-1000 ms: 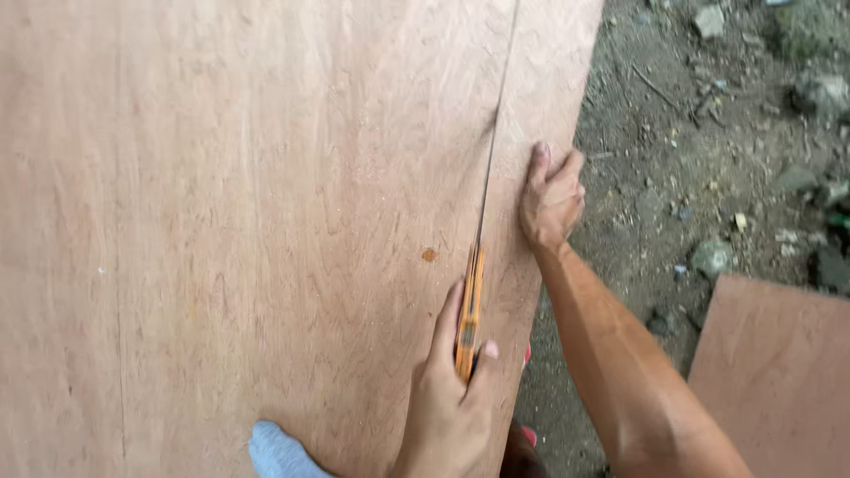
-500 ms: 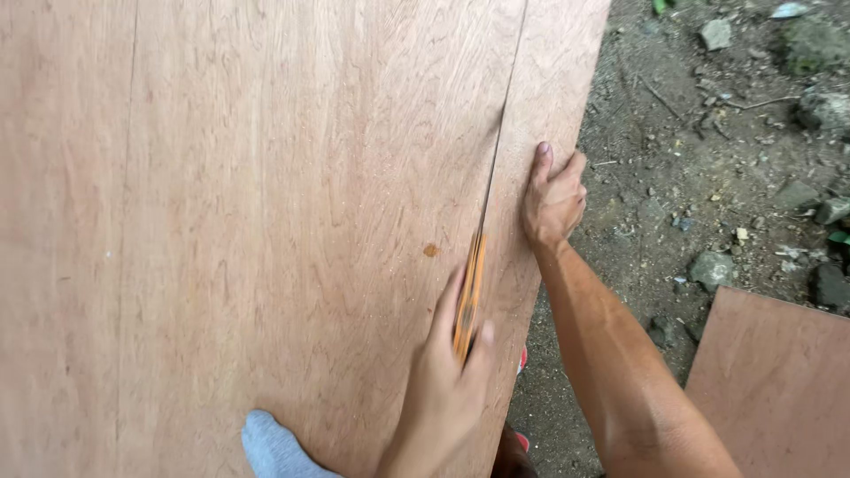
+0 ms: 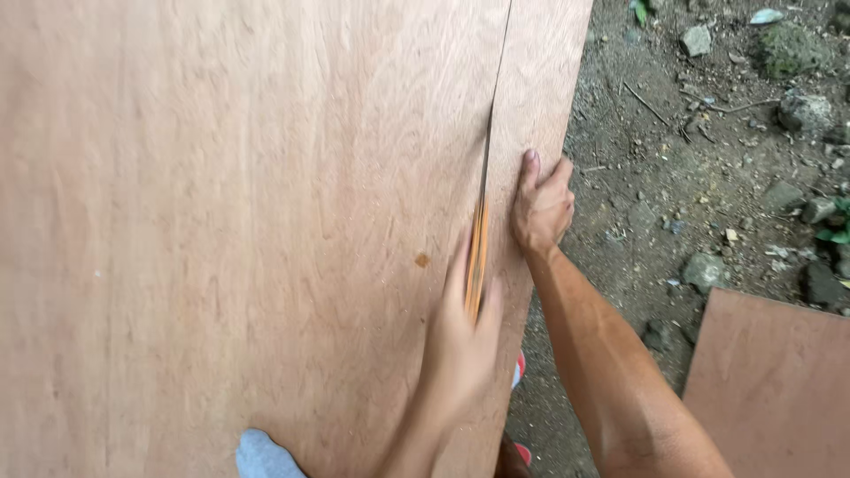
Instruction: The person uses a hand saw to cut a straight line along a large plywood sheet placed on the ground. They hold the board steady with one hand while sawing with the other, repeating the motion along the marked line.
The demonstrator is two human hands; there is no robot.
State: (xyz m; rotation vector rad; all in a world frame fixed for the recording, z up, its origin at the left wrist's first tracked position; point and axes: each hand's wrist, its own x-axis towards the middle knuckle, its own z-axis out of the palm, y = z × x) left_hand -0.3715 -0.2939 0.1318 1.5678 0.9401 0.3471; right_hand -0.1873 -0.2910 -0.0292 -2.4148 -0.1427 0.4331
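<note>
A large sheet of reddish plywood (image 3: pixel 248 221) fills the left and middle of the view. A straight cut line runs down it near its right edge. My left hand (image 3: pixel 460 341) grips the orange handle of a thin-bladed saw (image 3: pixel 479 248), whose blade lies in the cut; hand and saw are motion-blurred. My right hand (image 3: pixel 540 208) lies flat on the narrow strip (image 3: pixel 540 88) right of the cut, fingers curled over the sheet's outer edge.
Bare dirt with stones (image 3: pixel 699 40) and twigs lies to the right of the sheet. A second plywood piece (image 3: pixel 770 389) lies at the bottom right. A grey cloth-covered shape (image 3: pixel 261 456) and red footwear (image 3: pixel 522 453) show at the bottom edge.
My left hand has pushed the saw forward along the cut, away from me, and is now blurred. My right hand has stayed on the strip.
</note>
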